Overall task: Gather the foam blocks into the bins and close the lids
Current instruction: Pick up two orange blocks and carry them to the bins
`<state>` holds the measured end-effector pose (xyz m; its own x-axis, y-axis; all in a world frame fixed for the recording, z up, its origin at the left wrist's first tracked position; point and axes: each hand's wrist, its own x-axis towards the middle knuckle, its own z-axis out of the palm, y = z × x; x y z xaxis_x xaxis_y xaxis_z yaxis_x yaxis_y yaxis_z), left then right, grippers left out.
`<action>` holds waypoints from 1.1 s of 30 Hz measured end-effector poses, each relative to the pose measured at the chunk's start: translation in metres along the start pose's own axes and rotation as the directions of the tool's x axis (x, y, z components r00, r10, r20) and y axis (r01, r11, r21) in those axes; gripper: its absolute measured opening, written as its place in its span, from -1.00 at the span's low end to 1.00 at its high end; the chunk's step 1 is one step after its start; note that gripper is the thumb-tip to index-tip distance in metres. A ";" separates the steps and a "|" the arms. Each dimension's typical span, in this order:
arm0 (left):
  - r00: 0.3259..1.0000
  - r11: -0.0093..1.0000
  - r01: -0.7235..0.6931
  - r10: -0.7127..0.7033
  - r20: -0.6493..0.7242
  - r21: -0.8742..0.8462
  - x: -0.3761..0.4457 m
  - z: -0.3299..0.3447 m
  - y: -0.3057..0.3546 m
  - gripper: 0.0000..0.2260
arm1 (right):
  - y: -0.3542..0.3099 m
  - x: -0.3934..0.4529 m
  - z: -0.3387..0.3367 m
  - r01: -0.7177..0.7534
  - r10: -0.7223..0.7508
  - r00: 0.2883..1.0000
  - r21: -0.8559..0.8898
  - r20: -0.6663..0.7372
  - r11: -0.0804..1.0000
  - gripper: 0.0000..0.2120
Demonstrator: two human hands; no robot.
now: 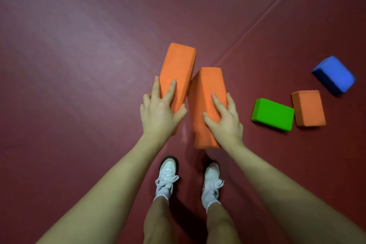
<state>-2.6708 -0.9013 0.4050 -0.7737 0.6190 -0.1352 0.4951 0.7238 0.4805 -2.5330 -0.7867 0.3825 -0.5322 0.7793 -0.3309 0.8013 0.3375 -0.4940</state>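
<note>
Gripping one long orange foam block [177, 73] in my left hand [160, 112] and another [206, 105] in my right hand [224, 123], I hold both above the red mat [79, 65]. A green block [273, 114], a short orange block [308, 108] and a blue block [334, 74] lie ungathered at my right; no bins are in view, so most of the task remains.

Both bare arms reach forward and down, converging toward the middle. Left hand [161, 110] grips a long orange block [176, 71], fingers spread over its top face, thumb hooked round the near right edge. Right hand [224, 119] holds a second orange block [206, 93] the same way, fingers splayed on top, thumb pressing its left side. Wrists straight, legs and white shoes [167, 172] planted below.
</note>
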 end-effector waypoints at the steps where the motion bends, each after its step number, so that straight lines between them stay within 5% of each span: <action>1: 0.999 0.999 0.044 -0.044 -0.002 -0.001 -0.013 -0.017 0.000 -0.39 | -0.012 -0.012 -0.007 0.049 -0.048 0.999 -0.028 0.010 0.998 -0.40; 11: 0.923 0.936 0.349 -0.353 -0.152 -0.055 -0.171 -0.115 0.010 -0.38 | -0.070 -0.134 -0.063 0.399 -0.376 0.912 -0.133 0.165 0.907 -0.40; 17: 0.804 0.838 0.528 -0.545 -0.236 -0.138 -0.302 -0.143 0.023 -0.39 | -0.070 -0.224 -0.089 0.612 -0.550 0.776 -0.156 0.308 0.776 -0.40; 25: 0.488 0.548 0.800 -0.831 -0.266 -0.244 -0.478 -0.173 -0.008 -0.42 | -0.113 -0.356 -0.052 0.861 -0.734 0.462 -0.055 0.498 0.505 -0.40; 33: 0.144 0.249 0.904 -0.942 -0.302 -0.347 -0.667 -0.207 -0.079 -0.42 | -0.165 -0.538 0.042 0.975 -0.762 0.074 0.114 0.643 0.190 -0.42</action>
<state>-2.2756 -1.4345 0.6368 -0.6973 -0.6852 -0.2103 -0.7133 0.6345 0.2977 -2.3902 -1.2833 0.6084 -0.8255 -0.5396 -0.1654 -0.3977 0.7641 -0.5079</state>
